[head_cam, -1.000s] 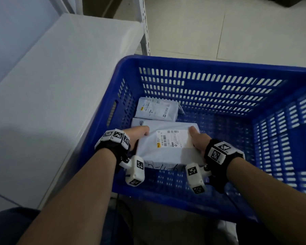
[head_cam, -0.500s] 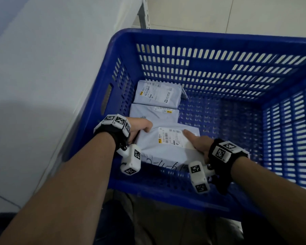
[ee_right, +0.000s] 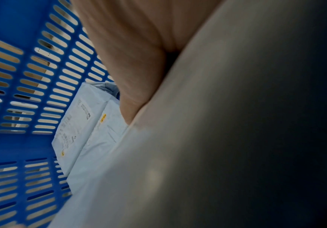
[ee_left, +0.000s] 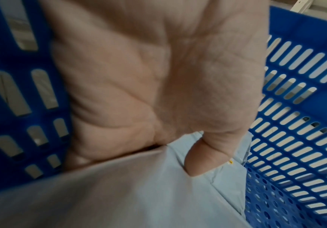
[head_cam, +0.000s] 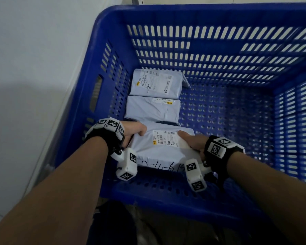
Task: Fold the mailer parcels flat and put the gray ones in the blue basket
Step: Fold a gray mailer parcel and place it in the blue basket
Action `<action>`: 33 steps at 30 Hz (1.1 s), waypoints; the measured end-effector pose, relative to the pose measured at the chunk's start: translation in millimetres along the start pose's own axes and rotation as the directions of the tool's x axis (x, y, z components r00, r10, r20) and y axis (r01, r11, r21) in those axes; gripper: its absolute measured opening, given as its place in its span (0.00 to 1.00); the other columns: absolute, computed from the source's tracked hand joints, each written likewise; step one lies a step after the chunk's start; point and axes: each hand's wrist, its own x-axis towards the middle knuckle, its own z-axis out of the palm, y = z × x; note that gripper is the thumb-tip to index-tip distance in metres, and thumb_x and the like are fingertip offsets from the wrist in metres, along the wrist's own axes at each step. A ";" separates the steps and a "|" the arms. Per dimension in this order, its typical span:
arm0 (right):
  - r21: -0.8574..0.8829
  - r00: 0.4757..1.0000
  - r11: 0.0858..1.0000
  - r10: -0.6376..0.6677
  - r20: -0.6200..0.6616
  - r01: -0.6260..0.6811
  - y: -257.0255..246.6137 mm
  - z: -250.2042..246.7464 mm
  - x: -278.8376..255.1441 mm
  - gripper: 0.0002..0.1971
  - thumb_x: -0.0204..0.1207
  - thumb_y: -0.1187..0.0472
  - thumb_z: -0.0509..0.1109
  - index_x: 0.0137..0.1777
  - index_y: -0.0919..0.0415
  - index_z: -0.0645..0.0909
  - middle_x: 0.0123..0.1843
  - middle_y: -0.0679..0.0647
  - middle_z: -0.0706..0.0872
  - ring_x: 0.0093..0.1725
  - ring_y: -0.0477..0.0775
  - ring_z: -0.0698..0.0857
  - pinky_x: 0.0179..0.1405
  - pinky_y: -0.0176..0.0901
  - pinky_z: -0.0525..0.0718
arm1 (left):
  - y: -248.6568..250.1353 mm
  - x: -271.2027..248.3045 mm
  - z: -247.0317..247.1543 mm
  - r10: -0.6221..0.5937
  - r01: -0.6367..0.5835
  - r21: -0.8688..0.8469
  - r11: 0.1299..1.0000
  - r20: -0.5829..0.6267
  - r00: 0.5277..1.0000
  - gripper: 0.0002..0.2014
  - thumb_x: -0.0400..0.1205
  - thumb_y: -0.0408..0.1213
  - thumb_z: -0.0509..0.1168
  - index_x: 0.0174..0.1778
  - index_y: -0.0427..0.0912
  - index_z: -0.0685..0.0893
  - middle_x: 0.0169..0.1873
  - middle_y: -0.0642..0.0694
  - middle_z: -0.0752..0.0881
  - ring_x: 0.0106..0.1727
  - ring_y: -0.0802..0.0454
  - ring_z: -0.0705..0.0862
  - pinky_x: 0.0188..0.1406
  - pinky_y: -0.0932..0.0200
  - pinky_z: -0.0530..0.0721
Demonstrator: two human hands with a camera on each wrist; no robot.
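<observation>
Holding the gray parcel [head_cam: 159, 147] by both sides, left hand [head_cam: 132, 131] and right hand [head_cam: 193, 142] pinch it to lay it flat in the blue basket [head_cam: 219, 16].

You've got a bright blue basket [head_cam: 113, 71] with slotted walls, pale gray parcels [head_cam: 154, 110] with white labels [head_cam: 163, 138] dotted with yellow logos, and black wristbands [head_cam: 217, 156] carrying black-and-white checker tags.

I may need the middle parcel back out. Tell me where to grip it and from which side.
Take the middle parcel by its right edge, coming from the open basket floor. It lies flat: the far parcel overlaps its far edge, the held parcel crowds its near edge, and the left wall likely leaves little room for fingers.
</observation>
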 end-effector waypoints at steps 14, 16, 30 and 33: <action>0.090 0.997 0.994 -0.057 -0.051 0.061 4.0 21.8 30.5 0.69 0.36 0.10 0.60 0.71 0.61 0.78 0.67 0.61 0.84 0.57 0.67 0.86 0.60 0.62 0.85 | 17.6 -53.0 35.7 0.085 -0.100 -0.123 0.987 -0.117 0.989 0.46 0.72 0.67 0.64 0.81 0.42 0.67 0.74 0.33 0.77 0.72 0.28 0.77 0.74 0.33 0.73; 0.131 0.997 0.991 -0.029 -0.067 0.038 5.4 25.6 34.4 0.72 0.32 0.11 0.62 0.72 0.63 0.76 0.65 0.61 0.84 0.55 0.67 0.87 0.58 0.64 0.86 | 20.2 -49.5 35.7 0.072 -0.099 -0.222 0.970 -0.127 0.989 0.38 0.83 0.68 0.53 0.80 0.42 0.69 0.73 0.36 0.78 0.73 0.34 0.77 0.75 0.39 0.73; -0.016 0.994 1.000 -0.011 -0.110 0.009 -8.7 24.7 31.2 0.46 0.72 0.26 0.61 0.77 0.65 0.70 0.70 0.64 0.80 0.63 0.66 0.83 0.60 0.52 0.82 | 15.3 -24.8 22.3 0.058 -0.105 -0.196 0.975 -0.229 0.972 0.40 0.76 0.72 0.55 0.60 0.34 0.81 0.56 0.35 0.87 0.53 0.37 0.87 0.48 0.48 0.85; -0.016 0.994 1.000 -0.023 -0.104 0.022 -7.8 25.9 41.4 0.53 0.59 0.21 0.66 0.75 0.63 0.73 0.65 0.63 0.84 0.60 0.66 0.85 0.61 0.60 0.84 | 16.4 -24.8 23.5 0.046 -0.085 -0.197 0.977 -0.194 0.980 0.47 0.65 0.75 0.58 0.60 0.32 0.82 0.54 0.35 0.86 0.50 0.40 0.86 0.53 0.46 0.85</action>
